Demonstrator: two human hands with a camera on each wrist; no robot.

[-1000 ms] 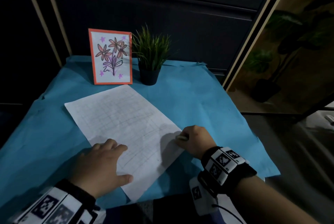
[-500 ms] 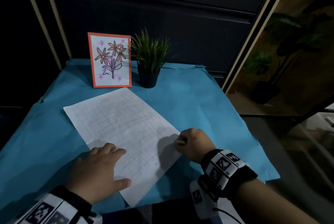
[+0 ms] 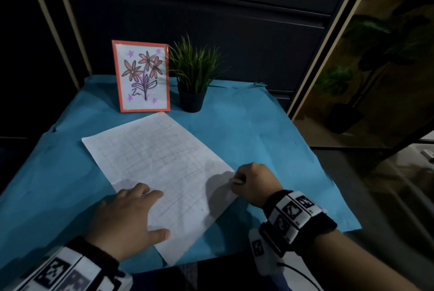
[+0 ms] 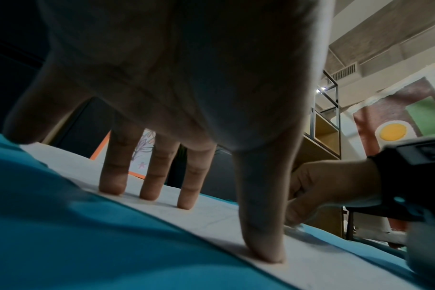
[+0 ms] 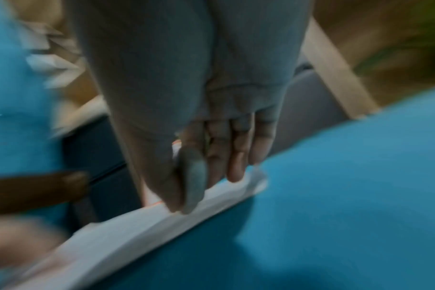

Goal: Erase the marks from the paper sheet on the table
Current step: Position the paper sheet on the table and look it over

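Note:
A white paper sheet (image 3: 159, 163) with faint pencil grid lines lies askew on the blue table cover (image 3: 253, 131). My left hand (image 3: 126, 218) presses flat on its near left part, fingers spread, fingertips (image 4: 112, 188) on the paper (image 4: 211, 215). My right hand (image 3: 253, 185) is curled at the sheet's right edge, gripping a small pale eraser (image 3: 237, 181) against the paper. In the blurred right wrist view the eraser (image 5: 194, 180) sits between thumb and fingers, its tip on the paper (image 5: 137, 231). The right hand (image 4: 318, 188) also shows in the left wrist view.
A framed flower drawing (image 3: 143, 77) with an orange border and a small potted plant (image 3: 193, 77) stand at the back of the table. A dark wall lies behind. The table's right edge (image 3: 328, 173) drops to the floor beside a glass partition.
My right hand with the eraser has shifted slightly along the sheet's right edge, rubbing. The left hand stays pressed on the paper. The head view has tilted a little.

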